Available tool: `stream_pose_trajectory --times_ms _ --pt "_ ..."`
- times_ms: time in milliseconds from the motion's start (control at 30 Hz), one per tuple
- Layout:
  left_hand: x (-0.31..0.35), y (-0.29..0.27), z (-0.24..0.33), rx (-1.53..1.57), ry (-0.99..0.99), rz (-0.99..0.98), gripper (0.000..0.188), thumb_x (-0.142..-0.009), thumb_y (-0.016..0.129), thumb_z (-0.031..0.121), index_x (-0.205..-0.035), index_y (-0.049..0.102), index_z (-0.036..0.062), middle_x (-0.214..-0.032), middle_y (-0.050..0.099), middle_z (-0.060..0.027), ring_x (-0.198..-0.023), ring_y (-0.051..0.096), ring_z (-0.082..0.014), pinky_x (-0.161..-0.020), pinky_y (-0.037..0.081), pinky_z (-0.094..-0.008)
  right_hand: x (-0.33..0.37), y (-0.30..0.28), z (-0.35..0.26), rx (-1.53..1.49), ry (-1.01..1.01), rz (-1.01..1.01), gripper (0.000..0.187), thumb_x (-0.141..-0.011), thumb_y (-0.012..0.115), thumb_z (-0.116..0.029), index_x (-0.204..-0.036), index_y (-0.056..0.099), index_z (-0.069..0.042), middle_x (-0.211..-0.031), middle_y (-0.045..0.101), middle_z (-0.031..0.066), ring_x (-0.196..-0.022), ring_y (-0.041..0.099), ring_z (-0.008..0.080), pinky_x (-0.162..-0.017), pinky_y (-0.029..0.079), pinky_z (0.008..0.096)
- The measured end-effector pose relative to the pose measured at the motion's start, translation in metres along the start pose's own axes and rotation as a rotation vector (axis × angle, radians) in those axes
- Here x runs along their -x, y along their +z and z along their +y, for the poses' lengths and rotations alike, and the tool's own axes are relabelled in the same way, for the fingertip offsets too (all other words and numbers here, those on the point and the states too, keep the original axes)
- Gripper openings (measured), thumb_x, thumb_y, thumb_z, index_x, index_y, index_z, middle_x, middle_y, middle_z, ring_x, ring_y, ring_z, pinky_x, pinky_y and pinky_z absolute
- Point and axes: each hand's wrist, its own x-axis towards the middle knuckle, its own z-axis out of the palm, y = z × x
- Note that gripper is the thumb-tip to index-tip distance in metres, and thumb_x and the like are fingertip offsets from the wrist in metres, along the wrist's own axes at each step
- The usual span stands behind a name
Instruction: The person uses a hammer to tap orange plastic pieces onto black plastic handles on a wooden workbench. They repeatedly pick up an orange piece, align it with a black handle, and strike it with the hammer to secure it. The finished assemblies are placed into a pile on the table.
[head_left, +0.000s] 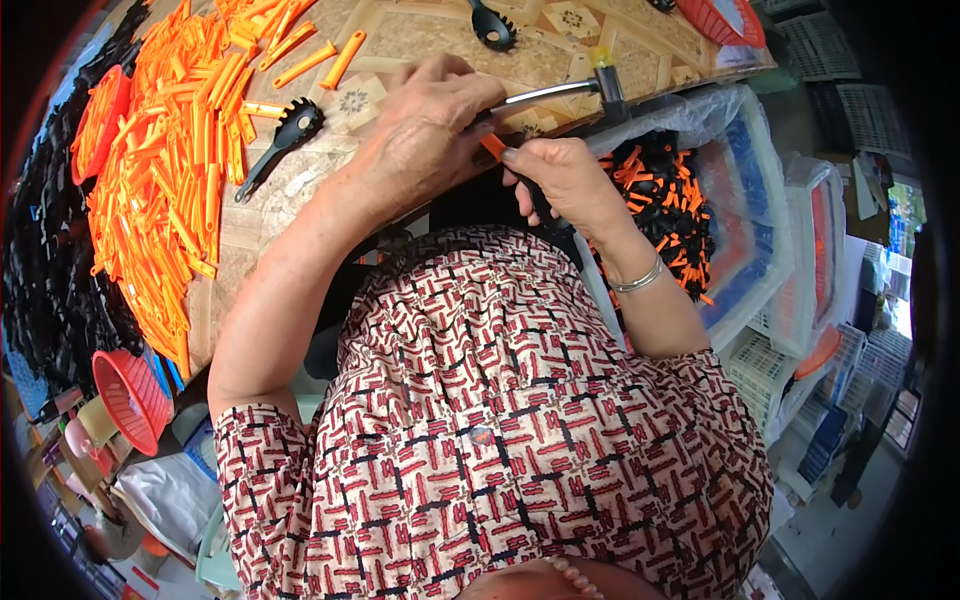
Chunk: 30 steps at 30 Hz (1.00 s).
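My left hand (430,125) is closed at the table's near edge, its fingers curled around the grip of a hammer (548,94). The hammer's metal shaft runs out to the right, and its dark head has a yellow end. Most of the grip is hidden by the hand. Just right of it, my right hand (562,178) is closed around a black utensil handle with an orange handle piece (492,147) showing toward my left hand. The rest of that utensil is partly hidden. A black toothed spoon (285,140) lies left of my left hand, another black toothed spoon (492,28) farther back.
Orange handle pieces (165,190) are heaped on the table's left, with dark parts (45,260) beyond. Red baskets (133,400) stand at the left side, and one red basket (722,22) at the far right. A plastic-lined bin (745,215) of black and orange utensils is by my right arm.
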Motion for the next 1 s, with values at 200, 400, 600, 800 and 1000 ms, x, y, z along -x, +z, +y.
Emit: stream_pose_trajectory --times_ms 200,400,600,800,1000 --pt "0.019 -0.057 0.047 0.162 -0.457 0.006 0.032 -0.092 0.07 0.012 -0.122 0.066 0.0052 -0.088 0.07 -0.0143 -0.074 0.067 -0.0302 -0.069 0.053 -0.0372 0.002 0.005 -0.002 -0.062 0.061 0.025 0.033 -0.101 0.06 -0.033 -0.088 0.068 -0.005 -0.062 0.065 0.0019 -0.047 0.061 0.0096 -0.038 0.035 0.0194" --pt "0.074 -0.054 0.06 0.009 -0.248 0.205 0.05 -0.088 0.069 -0.002 -0.135 0.065 0.0159 -0.082 0.063 -0.0081 -0.067 0.062 -0.0197 -0.062 0.052 -0.0333 0.002 0.003 0.0 -0.103 0.025 -0.027 0.027 -0.099 0.062 -0.029 -0.092 0.069 -0.004 -0.063 0.065 0.0018 -0.048 0.061 0.0103 -0.039 0.035 0.0198" --pt "0.079 -0.049 0.067 -0.116 -0.275 0.129 0.053 -0.083 0.074 -0.003 -0.131 0.069 0.0181 -0.081 0.064 -0.0072 -0.063 0.061 -0.0196 -0.057 0.051 -0.0345 0.0 0.003 0.004 -0.136 0.021 -0.063 0.027 -0.099 0.063 -0.029 -0.094 0.069 -0.003 -0.064 0.065 0.0015 -0.049 0.061 0.0103 -0.039 0.036 0.0205" --pt "0.091 -0.053 0.063 -0.351 -0.207 0.053 0.052 -0.079 0.076 -0.004 -0.126 0.072 0.0152 -0.08 0.064 -0.0061 -0.065 0.063 -0.0194 -0.058 0.051 -0.0338 0.002 0.003 0.0 -0.188 0.04 -0.076 0.026 -0.099 0.065 -0.028 -0.093 0.069 -0.003 -0.063 0.064 0.0006 -0.048 0.061 0.0099 -0.038 0.036 0.0187" --pt "0.089 -0.058 0.06 -0.149 -0.2 0.418 0.049 -0.078 0.078 -0.006 -0.124 0.073 0.0109 -0.085 0.068 -0.0109 -0.068 0.065 -0.0202 -0.061 0.053 -0.0327 0.003 0.003 -0.001 -0.147 0.04 -0.068 0.028 -0.099 0.064 -0.03 -0.092 0.069 -0.004 -0.063 0.064 0.001 -0.049 0.061 0.0105 -0.04 0.035 0.0197"
